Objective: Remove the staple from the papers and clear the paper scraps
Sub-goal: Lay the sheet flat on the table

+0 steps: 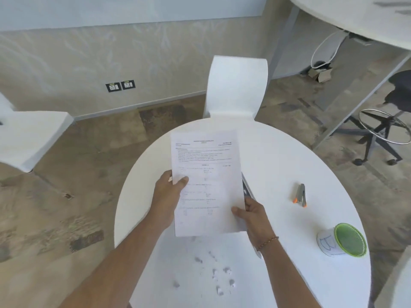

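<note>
We are pinching the papers above the table with our left hand at 1 edge and gripping them with our right hand at the other. Lowering them carelessly risks scattering the paper scraps. The stack is hiding a dark object, the staple is unreadable, and the staple remover and cup are lying right.

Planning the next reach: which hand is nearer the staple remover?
Right. The right hand holds the papers' right edge, left of the staple remover; the left hand grips their far edge.
</note>
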A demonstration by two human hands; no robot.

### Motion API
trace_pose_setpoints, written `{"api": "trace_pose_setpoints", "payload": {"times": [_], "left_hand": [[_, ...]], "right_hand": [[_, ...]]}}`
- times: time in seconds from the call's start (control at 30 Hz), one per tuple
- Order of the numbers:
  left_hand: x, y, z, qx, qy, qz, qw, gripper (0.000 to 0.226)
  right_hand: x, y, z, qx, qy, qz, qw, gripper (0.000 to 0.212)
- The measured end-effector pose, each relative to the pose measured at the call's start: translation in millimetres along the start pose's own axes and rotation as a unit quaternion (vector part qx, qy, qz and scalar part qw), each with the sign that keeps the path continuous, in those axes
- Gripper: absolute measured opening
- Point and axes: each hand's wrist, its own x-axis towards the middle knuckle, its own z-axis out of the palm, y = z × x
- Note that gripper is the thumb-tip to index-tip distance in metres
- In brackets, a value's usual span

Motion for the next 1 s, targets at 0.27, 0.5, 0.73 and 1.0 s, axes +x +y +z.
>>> {"api": "trace_pose_setpoints", "payload": {"times": [0.27,0.5,0.73,1.0], "left_hand": [[-9,-41,-42,0.014,0.039,-0.079,0.996,0.014],[0,-50,-45,0.026,0.04,-0.109,0.993,0.014],[31,-19,-32,0.024,0.037,-0.056,0.997,0.012],[52,-14,-27,0.027,0.054,-0.03,0.998,0.011]], "right_hand": [[60,-9,61,-0.065,0.092,0.004,0.994,0.025],[117,-6,82,-0.161,0.097,0.008,0.982,0.02],[166,12,80,-0.228,0.081,0.029,0.97,0.018],[179,16,92,-0.301,0.123,0.038,0.945,0.022]]}}
